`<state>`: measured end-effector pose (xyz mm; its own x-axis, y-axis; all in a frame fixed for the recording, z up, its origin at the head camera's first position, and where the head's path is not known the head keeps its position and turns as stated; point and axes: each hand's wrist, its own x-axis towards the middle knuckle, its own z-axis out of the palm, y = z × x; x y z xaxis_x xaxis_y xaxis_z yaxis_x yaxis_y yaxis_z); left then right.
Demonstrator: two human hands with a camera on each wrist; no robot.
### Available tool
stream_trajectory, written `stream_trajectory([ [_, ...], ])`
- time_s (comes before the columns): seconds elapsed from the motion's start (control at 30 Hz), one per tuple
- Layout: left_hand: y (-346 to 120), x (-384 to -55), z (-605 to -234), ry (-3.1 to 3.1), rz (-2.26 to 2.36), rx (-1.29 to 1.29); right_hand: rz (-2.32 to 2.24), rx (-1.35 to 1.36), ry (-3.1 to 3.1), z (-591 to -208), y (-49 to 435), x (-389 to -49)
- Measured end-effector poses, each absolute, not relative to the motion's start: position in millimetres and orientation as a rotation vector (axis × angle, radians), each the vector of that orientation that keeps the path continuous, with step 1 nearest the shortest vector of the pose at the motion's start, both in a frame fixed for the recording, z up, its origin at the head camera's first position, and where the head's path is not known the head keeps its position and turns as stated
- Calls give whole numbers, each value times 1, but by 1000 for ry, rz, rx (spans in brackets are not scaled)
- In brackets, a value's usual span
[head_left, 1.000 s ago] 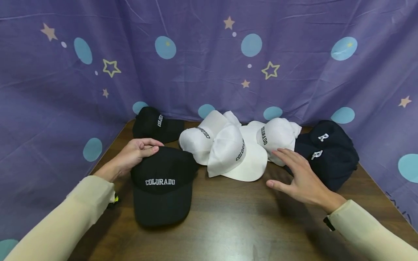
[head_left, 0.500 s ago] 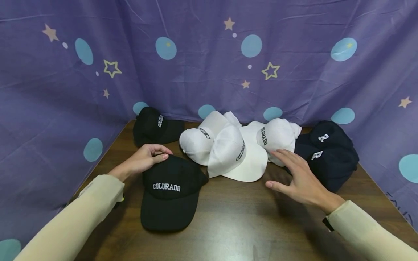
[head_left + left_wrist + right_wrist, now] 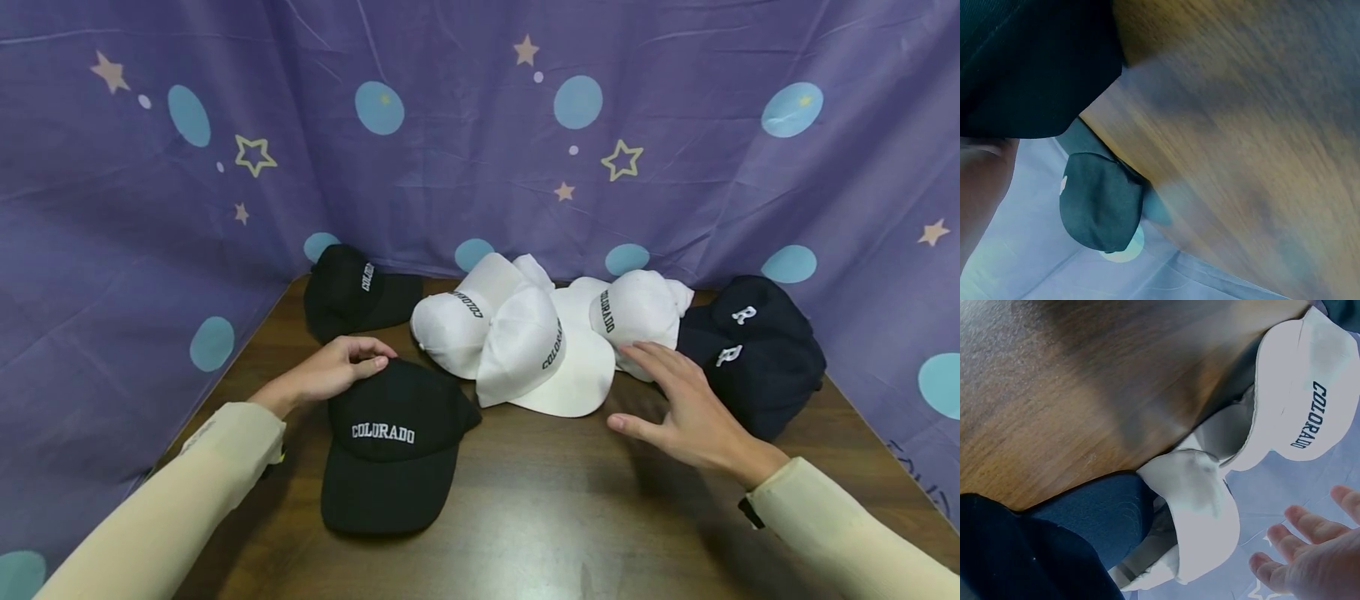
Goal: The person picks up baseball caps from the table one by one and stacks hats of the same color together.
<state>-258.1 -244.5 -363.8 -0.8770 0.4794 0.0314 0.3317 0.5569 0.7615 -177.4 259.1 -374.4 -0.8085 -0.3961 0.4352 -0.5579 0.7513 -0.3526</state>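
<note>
My left hand (image 3: 327, 372) pinches the top of a black baseball cap (image 3: 390, 467), its thumb on the crown. This cap faces me, with white COLORADO lettering above a brim that points toward the near edge. In the left wrist view the cap's dark fabric (image 3: 1029, 69) fills the upper left corner. My right hand (image 3: 686, 412) hovers over the table with fingers spread and holds nothing. It is nearest to a white COLORADO cap (image 3: 637, 312) and two navy caps (image 3: 776, 387) marked R. The right wrist view shows its fingers (image 3: 1300, 547) apart from the caps.
A second black cap (image 3: 337, 292) sits at the back left corner. Two overlapping white caps (image 3: 525, 337) lie in the middle of the row. The brown wooden table (image 3: 540, 500) is bounded by a purple patterned curtain (image 3: 480, 192) behind and at both sides.
My left hand has shifted the black cap a little to the right and toward me, then stopped. My right hand has stayed almost still.
</note>
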Motion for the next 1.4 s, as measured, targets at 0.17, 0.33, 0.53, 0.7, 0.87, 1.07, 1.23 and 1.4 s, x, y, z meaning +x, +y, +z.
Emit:
stream_trajectory([
  [0.17,-244,-257,-364,2614,1235,678,682,735,-2618,-373,257,-178],
  [0.33,-243,-254,-363,2654,1253,648,684,733,-2630,-370,255,-178],
  [0.53,-243,-248,-358,2689,1279,622,679,739,-2621,-367,252,-181],
  [0.7,-238,-243,-355,2765,1293,584,680,761,-2604,-363,248,-186],
  [0.87,-230,-237,-354,2921,1303,601,667,795,-2606,-357,242,-193],
  [1.07,-223,-232,-354,3024,1331,641,622,838,-2629,-347,231,-205],
  [1.23,-219,-228,-355,3054,1348,714,586,884,-2639,-340,221,-214],
  [1.4,-216,-225,-357,3047,1347,741,557,944,-2611,-339,209,-223],
])
